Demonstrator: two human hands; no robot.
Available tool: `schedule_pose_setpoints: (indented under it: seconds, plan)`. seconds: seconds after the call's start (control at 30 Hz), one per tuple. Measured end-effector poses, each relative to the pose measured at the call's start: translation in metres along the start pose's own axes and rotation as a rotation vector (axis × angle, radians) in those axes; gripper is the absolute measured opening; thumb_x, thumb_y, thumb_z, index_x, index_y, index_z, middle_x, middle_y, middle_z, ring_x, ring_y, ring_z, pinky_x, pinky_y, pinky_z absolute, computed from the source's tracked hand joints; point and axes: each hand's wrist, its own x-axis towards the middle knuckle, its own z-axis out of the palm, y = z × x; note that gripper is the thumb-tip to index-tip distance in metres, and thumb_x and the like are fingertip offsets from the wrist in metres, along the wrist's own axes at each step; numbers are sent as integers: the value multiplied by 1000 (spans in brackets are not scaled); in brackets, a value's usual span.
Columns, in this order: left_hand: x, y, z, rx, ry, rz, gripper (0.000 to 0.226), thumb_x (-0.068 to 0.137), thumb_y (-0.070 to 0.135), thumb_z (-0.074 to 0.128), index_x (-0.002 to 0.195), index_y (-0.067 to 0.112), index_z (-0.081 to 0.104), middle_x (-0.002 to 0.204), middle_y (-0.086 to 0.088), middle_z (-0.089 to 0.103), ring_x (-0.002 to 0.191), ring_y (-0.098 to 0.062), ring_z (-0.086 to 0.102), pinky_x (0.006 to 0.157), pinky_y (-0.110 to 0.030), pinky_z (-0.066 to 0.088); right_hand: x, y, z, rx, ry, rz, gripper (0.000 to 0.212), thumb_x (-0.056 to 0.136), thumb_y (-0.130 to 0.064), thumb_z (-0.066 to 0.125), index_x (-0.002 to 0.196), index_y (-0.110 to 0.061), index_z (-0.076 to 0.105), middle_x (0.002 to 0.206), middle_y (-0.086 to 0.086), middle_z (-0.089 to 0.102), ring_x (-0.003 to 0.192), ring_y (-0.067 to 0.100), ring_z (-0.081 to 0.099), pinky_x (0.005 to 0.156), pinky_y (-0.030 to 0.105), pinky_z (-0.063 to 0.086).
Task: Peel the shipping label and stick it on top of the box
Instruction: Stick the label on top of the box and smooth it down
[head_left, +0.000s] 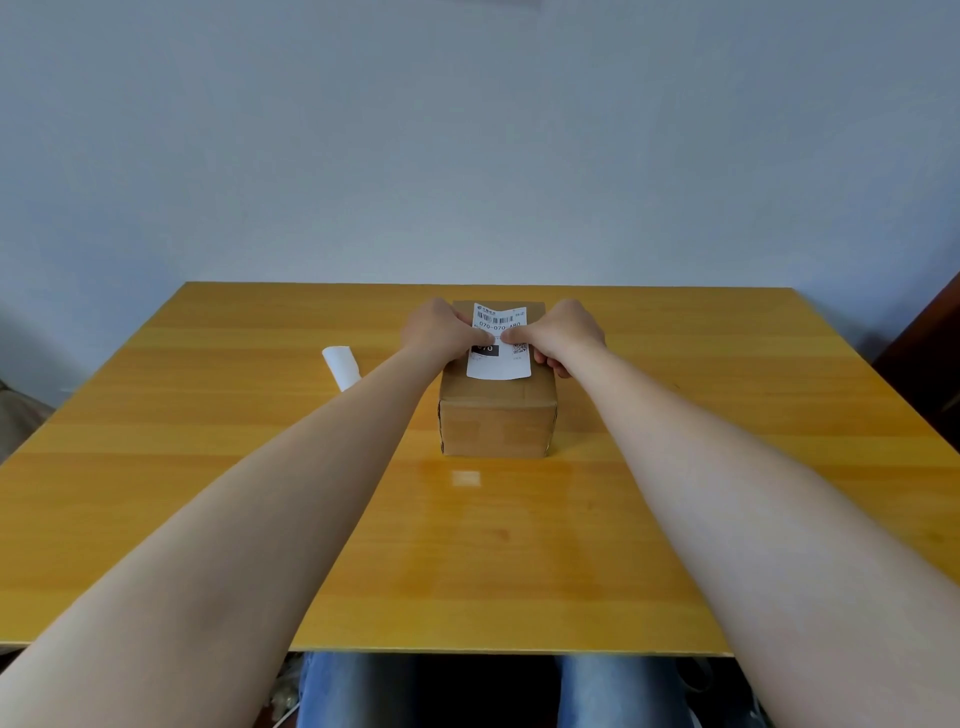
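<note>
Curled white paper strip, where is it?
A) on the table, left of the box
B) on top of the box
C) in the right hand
A: the curled white paper strip lies on the yellow wooden table, left of the brown cardboard box.

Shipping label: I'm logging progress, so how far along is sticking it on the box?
Done: the shipping label is peeled, its likely backing paper curled on the table, and lies on the box top. In hand: left hand and right hand grip the box, thumbs pressing the label's middle. Left: smoothing its near edge, which looks slightly lifted.
</note>
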Motion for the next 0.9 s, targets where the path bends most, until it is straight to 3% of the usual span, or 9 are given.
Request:
schedule_pose_setpoints:
  seconds: [0.27, 0.5, 0.63, 0.73, 0.83, 0.9]
  plan:
    - [-1, 1, 2, 27, 18, 8, 29, 80, 43, 88, 76, 25, 66, 83, 3, 70, 72, -17, 61, 52, -27, 38, 2, 3, 1, 4, 3, 1, 43, 78, -44, 87, 65, -13, 61, 48, -2, 61, 35, 14, 50, 54, 28, 45]
    - [-3, 4, 1, 105, 29, 20, 33, 79, 51, 84, 87, 19, 78, 78, 2, 71, 62, -14, 58, 48, -26, 33, 2, 0, 2, -58, 7, -12, 43, 77, -51, 86, 70, -14, 65, 55, -1, 66, 42, 16, 54, 55, 28, 47]
    - [-7, 7, -3, 170, 9, 7, 45, 75, 58, 82, 95, 19, 75, 81, 2, 74, 67, -13, 67, 47, -26, 36, -3, -5, 1, -118, 14, -27, 50, 74, -60, 86, 88, -16, 67, 74, -1, 70, 64, 21, 66, 50, 25, 40]
    - [-8, 8, -4, 197, 22, -1, 61, 64, 66, 80, 96, 14, 73, 82, 0, 74, 85, -24, 74, 47, -27, 34, -7, -7, 0, -165, 27, -25, 55, 74, -63, 85, 92, -17, 63, 84, 0, 69, 85, 26, 71, 52, 27, 38]
    - [-11, 8, -4, 216, 41, -8, 73, 62, 71, 80, 104, 12, 72, 78, 2, 62, 87, -29, 72, 50, -32, 45, -11, -8, -4, -191, 33, -14, 57, 76, -64, 84, 98, -16, 61, 91, 0, 67, 89, 28, 68, 56, 29, 42]
    - [-12, 5, -4, 182, 48, -26, 79, 65, 70, 84, 114, 11, 64, 87, -1, 61, 87, -25, 64, 55, -33, 46, -11, -7, -4, -209, 41, -6, 59, 76, -65, 83, 101, -16, 61, 96, 0, 68, 91, 28, 68, 59, 29, 44]
